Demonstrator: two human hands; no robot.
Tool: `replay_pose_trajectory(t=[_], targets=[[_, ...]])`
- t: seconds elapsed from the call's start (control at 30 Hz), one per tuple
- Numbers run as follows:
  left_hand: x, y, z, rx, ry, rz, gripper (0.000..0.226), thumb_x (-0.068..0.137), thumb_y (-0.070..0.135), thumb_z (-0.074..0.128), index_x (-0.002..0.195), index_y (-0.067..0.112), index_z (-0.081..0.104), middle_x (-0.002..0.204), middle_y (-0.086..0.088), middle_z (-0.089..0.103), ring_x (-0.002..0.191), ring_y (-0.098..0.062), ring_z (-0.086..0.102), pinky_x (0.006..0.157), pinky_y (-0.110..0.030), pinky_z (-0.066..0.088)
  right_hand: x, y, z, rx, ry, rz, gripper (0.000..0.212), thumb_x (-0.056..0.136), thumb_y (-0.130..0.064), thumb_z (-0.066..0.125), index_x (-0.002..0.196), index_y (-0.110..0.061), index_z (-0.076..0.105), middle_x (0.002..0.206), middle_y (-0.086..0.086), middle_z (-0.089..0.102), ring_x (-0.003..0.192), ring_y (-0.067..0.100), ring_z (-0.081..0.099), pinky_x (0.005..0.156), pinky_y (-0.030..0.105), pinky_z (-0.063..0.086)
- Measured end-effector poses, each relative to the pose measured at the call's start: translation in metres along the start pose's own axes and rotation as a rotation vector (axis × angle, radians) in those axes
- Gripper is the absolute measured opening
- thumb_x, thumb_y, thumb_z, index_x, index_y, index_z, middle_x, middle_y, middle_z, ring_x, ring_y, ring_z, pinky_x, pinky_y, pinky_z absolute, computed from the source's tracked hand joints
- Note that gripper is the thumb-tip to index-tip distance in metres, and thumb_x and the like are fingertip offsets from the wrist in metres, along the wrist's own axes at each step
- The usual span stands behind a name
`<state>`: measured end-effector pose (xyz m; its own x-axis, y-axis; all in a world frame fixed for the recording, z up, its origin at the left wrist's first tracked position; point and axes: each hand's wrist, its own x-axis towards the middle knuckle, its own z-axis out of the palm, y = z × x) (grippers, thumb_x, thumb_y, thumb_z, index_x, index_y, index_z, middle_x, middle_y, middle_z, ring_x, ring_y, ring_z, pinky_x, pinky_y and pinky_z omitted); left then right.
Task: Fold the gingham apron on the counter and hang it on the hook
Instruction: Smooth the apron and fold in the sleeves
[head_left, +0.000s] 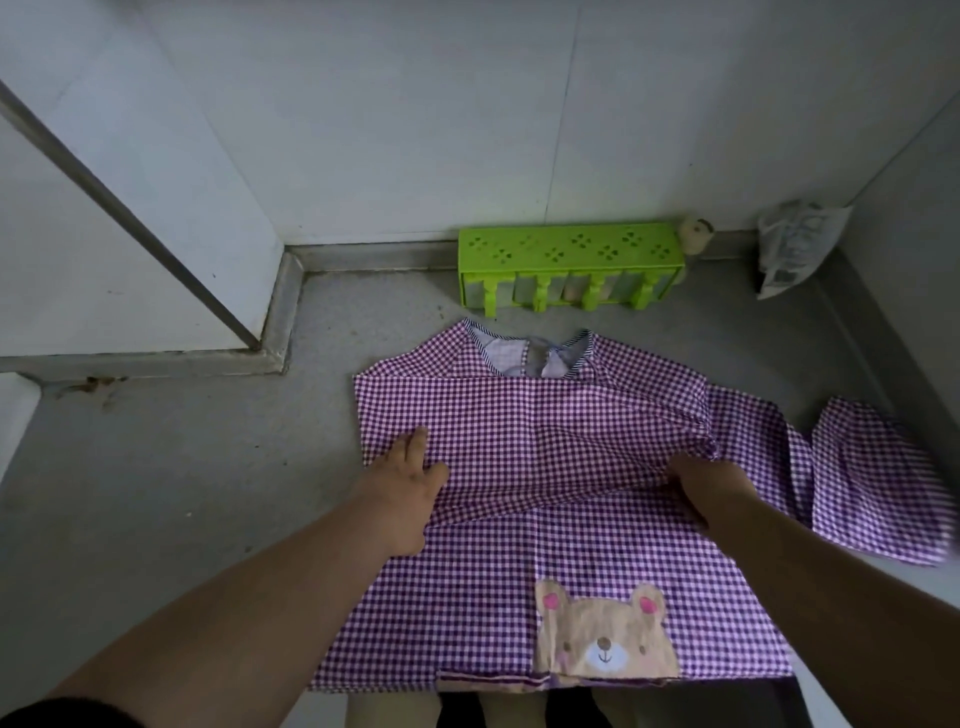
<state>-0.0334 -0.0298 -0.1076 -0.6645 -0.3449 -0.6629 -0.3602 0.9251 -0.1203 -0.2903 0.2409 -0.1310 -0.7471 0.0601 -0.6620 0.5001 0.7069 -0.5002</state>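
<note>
At frame centre, the left hand (410, 483) presses flat on the apron (545, 467) while the right hand (711, 488) pinches its fold on the desk (182, 467).

Lime-green plastic rack with cut-out flower holes (569, 252) against the white back wall (415, 104) on the grey worktop (156, 467), small beige roll-like object (695, 235) touching its right end, crumpled translucent plastic bag (792, 249) in the right corner.

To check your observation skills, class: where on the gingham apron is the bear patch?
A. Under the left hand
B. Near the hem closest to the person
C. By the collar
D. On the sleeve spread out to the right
B: the bear patch sits low on the gingham apron, by the near hem, far from the collar.
</note>
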Motion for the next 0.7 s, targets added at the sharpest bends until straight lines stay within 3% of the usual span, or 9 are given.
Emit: replay_pose_trajectory(t=[0.07,0.17,0.27,0.33,0.43,0.5,0.57,0.63,0.7], targets=[[0.001,0.002,-0.002,0.014,-0.012,0.002,0.092,0.085,0.035,0.079,0.157,0.026,0.022,0.172,-0.02,-0.021,0.161,-0.042,-0.004,0.13,-0.054,0.016,-0.001,0.002,-0.005,-0.131,0.028,-0.017,0.051,0.083,-0.042,0.073,0.104,0.004,0.072,0.091,0.021,0.074,0.088,0.038,0.07,0.084,0.045,0.058],[0.0,0.003,-0.005,0.023,-0.024,0.015,0.092,0.086,0.035,0.079,0.156,0.027,0.021,0.172,-0.02,-0.022,0.16,-0.042,-0.004,0.128,-0.053,0.02,-0.023,-0.006,-0.013,-0.344,0.159,-0.166,0.052,0.083,-0.037,0.07,0.115,0.003,0.063,0.117,0.025,0.065,0.108,0.042,0.063,0.094,0.045,0.052],[0.0,0.001,-0.007,0.056,-0.006,0.087,0.089,0.086,0.032,0.078,0.155,0.028,0.023,0.172,-0.017,-0.024,0.161,-0.039,-0.005,0.128,-0.052,0.021,-0.05,-0.009,-0.01,-0.522,0.354,-0.637,0.045,0.08,-0.02,0.068,0.122,-0.01,0.055,0.126,0.015,0.053,0.117,0.038,0.05,0.1,0.047,0.043],[-0.002,0.0,-0.008,0.095,0.012,0.155,0.086,0.087,0.027,0.076,0.156,0.026,0.025,0.172,-0.012,-0.026,0.162,-0.034,-0.007,0.129,-0.05,0.02,-0.055,-0.01,0.001,-0.742,0.197,-0.896,0.057,0.084,-0.023,0.066,0.138,-0.023,0.049,0.143,0.006,0.047,0.132,0.031,0.045,0.109,0.049,0.04],[-0.001,0.002,-0.011,0.123,-0.007,0.183,0.087,0.089,0.024,0.074,0.159,0.024,0.022,0.173,-0.01,-0.025,0.162,-0.032,-0.007,0.129,-0.049,0.021,-0.041,-0.005,0.015,-1.037,-0.096,-0.819,0.073,0.093,-0.05,0.057,0.156,-0.042,0.022,0.17,-0.003,0.014,0.155,0.028,0.017,0.12,0.057,0.024],[0.003,0.003,-0.016,0.11,-0.031,0.181,0.09,0.088,0.031,0.074,0.16,0.026,0.019,0.174,-0.013,-0.021,0.162,-0.034,-0.002,0.127,-0.05,0.026,-0.032,0.003,0.016,-1.024,-0.139,-0.727,0.08,0.093,-0.064,0.051,0.159,-0.044,0.011,0.172,-0.005,0.0,0.158,0.028,0.005,0.122,0.057,0.021],[0.006,0.008,-0.022,0.054,-0.054,0.16,0.097,0.088,0.052,0.07,0.163,0.034,0.011,0.175,-0.014,-0.014,0.161,-0.037,0.004,0.126,-0.052,0.029,-0.025,0.011,0.013,-0.981,-0.142,-0.7,0.085,0.092,-0.071,0.047,0.16,-0.045,0.005,0.172,-0.005,-0.007,0.158,0.029,0.0,0.124,0.056,0.022],[0.009,0.019,-0.03,0.008,-0.065,0.132,0.096,0.092,0.068,0.058,0.164,0.045,-0.001,0.175,-0.016,-0.01,0.16,-0.04,0.008,0.126,-0.055,0.028,-0.019,0.014,0.009,-0.986,-0.161,-0.709,0.086,0.092,-0.072,0.046,0.161,-0.045,0.001,0.171,-0.005,-0.011,0.158,0.028,-0.004,0.125,0.054,0.02],[0.013,0.035,-0.038,0.0,-0.019,0.138,0.09,0.096,0.07,0.05,0.164,0.047,-0.005,0.175,-0.013,-0.014,0.16,-0.041,0.006,0.125,-0.057,0.028,-0.016,0.012,0.007,-0.983,-0.195,-0.727,0.088,0.092,-0.07,0.049,0.161,-0.044,0.001,0.171,-0.005,-0.014,0.158,0.027,-0.007,0.125,0.052,0.016]])
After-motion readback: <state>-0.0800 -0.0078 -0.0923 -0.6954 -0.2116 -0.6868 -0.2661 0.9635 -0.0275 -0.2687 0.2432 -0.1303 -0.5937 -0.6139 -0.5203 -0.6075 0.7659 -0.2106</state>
